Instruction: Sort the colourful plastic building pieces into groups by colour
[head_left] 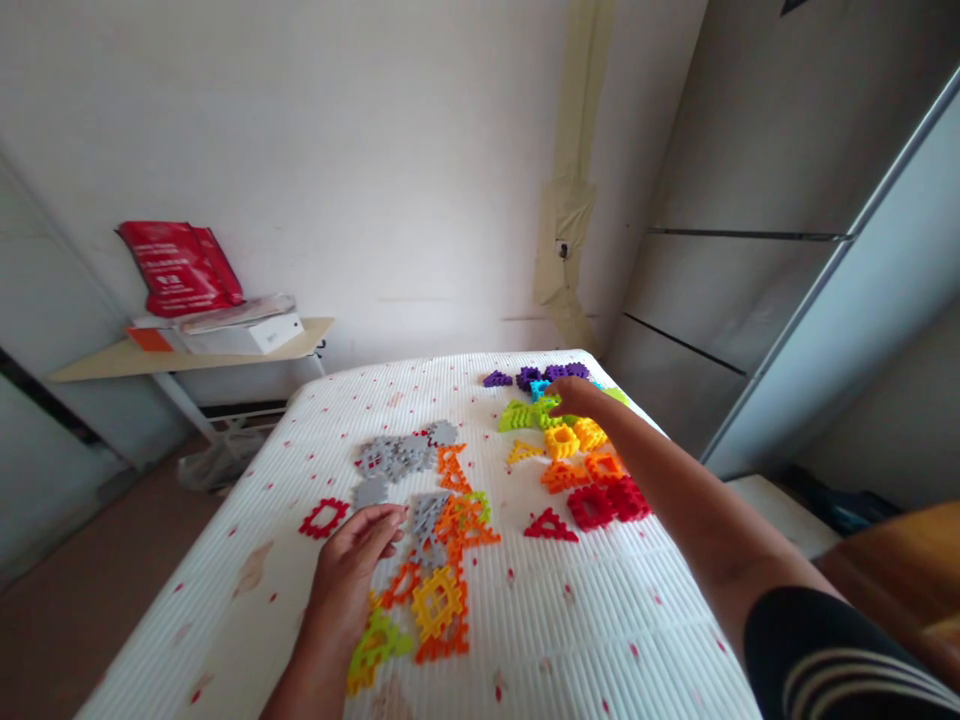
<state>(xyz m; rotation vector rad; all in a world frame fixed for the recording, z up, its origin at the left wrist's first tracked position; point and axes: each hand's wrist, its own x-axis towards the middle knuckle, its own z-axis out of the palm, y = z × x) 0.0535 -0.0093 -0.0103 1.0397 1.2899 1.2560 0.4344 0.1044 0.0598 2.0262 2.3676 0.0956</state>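
Note:
Flat plastic interlocking tiles lie on a white ribbed mat with red specks (pixel 570 620). My left hand (pixel 352 580) rests palm down, fingers loosely curled, on a joined run of grey, orange, yellow and lime tiles (pixel 439 560); its fingertips touch a grey tile (pixel 426 515). My right hand (pixel 574 397) reaches far across to the piles at the back right, its fingers curled down over lime tiles (pixel 525 414) and a cyan tile (pixel 538 388). What it grips, if anything, is hidden.
Sorted piles sit at the right: purple (pixel 536 376), yellow (pixel 574 438), orange (pixel 585 470), red (pixel 607 503). Loose grey tiles (pixel 397 455), a red square (pixel 324 517) and a red triangle (pixel 551 526) lie apart. A shelf with boxes and a red bag (pixel 180 265) stands left.

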